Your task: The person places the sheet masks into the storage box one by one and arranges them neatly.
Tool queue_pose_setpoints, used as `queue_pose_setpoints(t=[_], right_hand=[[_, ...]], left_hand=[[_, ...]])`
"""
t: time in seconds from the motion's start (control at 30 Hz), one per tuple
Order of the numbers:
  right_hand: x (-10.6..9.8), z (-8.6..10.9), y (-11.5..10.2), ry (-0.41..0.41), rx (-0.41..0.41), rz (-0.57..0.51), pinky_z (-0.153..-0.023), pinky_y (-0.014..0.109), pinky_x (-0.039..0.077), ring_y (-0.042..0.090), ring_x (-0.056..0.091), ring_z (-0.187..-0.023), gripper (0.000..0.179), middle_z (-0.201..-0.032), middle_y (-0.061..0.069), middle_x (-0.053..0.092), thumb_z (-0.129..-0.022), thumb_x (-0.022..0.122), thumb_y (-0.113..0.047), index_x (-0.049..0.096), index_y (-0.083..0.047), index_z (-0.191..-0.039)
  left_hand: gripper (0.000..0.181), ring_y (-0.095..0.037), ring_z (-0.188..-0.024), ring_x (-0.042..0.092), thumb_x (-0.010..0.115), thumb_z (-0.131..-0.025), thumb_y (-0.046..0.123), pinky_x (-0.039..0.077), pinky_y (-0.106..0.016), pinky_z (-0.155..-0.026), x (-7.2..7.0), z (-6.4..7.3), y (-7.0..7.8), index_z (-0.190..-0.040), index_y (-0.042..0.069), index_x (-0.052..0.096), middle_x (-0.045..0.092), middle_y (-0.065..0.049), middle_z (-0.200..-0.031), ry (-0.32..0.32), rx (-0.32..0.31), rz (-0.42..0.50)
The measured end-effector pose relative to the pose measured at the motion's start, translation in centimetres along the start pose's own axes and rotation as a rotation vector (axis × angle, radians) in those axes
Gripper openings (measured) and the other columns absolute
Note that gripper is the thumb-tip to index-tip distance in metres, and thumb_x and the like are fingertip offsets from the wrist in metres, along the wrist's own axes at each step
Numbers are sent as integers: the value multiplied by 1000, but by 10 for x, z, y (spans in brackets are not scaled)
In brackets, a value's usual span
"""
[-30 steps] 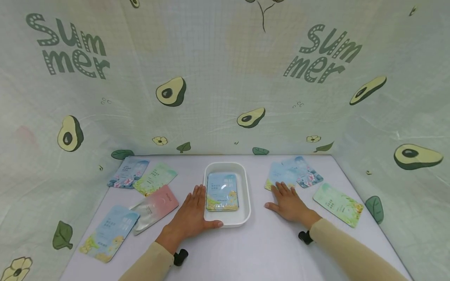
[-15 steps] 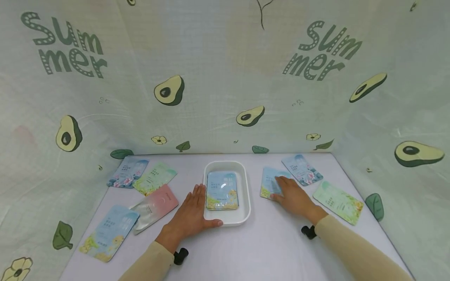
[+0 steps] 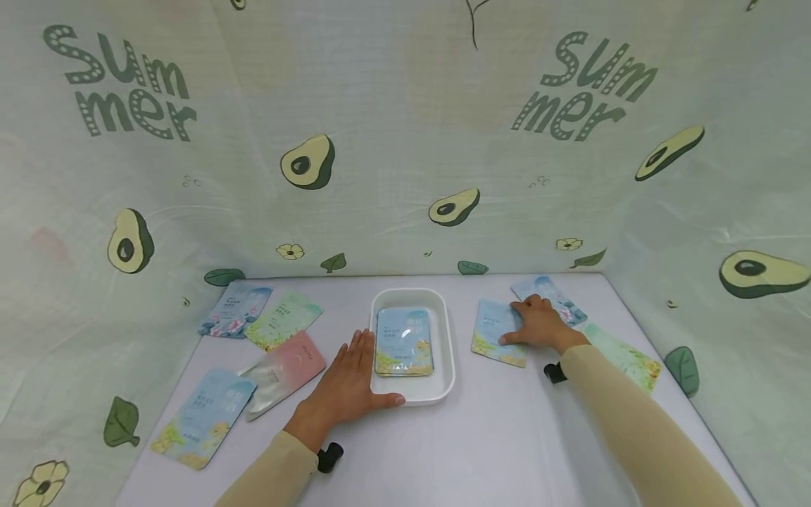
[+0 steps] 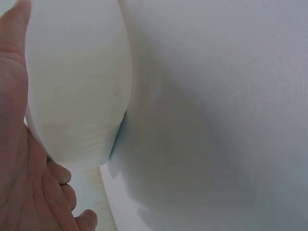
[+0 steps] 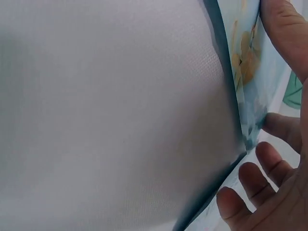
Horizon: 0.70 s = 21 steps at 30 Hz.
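Observation:
My left hand (image 3: pixel 342 386) lies along the left side of the white tray (image 3: pixel 450 366), fingers straight, thumb across its near edge. In the left wrist view the palm side faces the tray's smooth outer wall (image 4: pixel 79 82). A blue sheet mask packet (image 3: pixel 403 341) with a yellow floral bottom lies face up in the tray. Right of the tray, my right hand (image 3: pixel 541 325) holds a similar blue packet (image 3: pixel 494 331) at its right edge. In the right wrist view the thumb overlaps this packet's edge (image 5: pixel 250 62) and the index fingertip meets its corner; the other fingers are bent.
On the left lie a blue flowered packet (image 3: pixel 236 310), a green one (image 3: pixel 283 320), a pink and silver one (image 3: pixel 294 362) and a large blue one (image 3: pixel 204 419). Beyond the right hand are another flowered packet (image 3: pixel 564 303) and a green one (image 3: pixel 627 355). A printed curtain (image 3: pixel 380 141) surrounds the table.
The right hand first drew the blue packet toward the tray, off the flowered packet, then shifted to its right edge, uncovering more of its face. The left hand has stayed at the tray.

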State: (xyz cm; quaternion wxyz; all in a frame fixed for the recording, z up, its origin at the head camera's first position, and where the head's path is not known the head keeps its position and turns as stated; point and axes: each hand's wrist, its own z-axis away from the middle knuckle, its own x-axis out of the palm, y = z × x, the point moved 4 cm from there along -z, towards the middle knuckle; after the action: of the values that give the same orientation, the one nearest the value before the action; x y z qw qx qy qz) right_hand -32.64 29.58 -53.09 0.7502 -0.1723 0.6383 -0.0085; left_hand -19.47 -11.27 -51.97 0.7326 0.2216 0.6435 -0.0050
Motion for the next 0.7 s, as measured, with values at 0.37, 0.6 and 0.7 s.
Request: queue_pose_setpoints(t=[0.37,0.6,0.7], right_hand=[[-1,6,-3,144,-13,3,-104,69,42,53,42,-126,107,-147,35,38,-71,93,-61,46,1,-144],[-5,15,-11,221,-38,-23,-106,68,42,52,42,-127,99,-144,34,40,-75,96,-46,44,0,-145],[-6,19,-15,250,-52,-26,-103,66,45,50,46,-123,93,-141,33,42,-78,95,-40,44,-1,-146]], left_hand=[[138,-34,-165,6,64,-79,89,16,-53,-133,1,0,1,-168,0,8,11,-18,-177,-1,-2,10],[137,-34,-165,5,67,-80,86,16,-53,-133,0,-1,1,-168,-1,8,10,-19,-177,0,-8,18],[137,-34,-165,5,66,-80,86,16,-53,-133,1,-1,1,-168,-1,8,10,-19,-177,0,-7,16]])
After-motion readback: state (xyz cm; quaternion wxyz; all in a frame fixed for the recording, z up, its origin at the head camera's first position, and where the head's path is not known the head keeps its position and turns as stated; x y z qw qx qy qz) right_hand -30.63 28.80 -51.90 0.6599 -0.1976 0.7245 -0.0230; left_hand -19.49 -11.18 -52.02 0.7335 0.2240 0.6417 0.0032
